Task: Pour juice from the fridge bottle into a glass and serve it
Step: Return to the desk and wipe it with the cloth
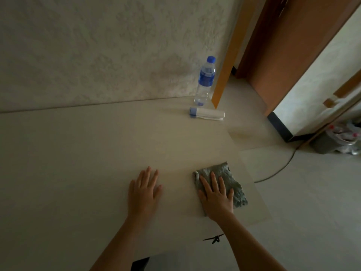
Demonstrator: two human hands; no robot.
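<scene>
Both hands lie flat and open on the worktop (97,153) — left hand (143,194) bare, right hand (216,196) pressing a grey cloth (232,178). The bottle (205,83) stands upright at the far edge — near the wall.

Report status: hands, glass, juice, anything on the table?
Left hand flat on table, empty. Right hand flat on grey cloth. No glass or juice visible. Water bottle, white tube at far edge.

Dim room: patterned pale wall (97,51) beyond the fingertips, wooden door (289,45) and tiled floor (302,202) to their right.
</scene>
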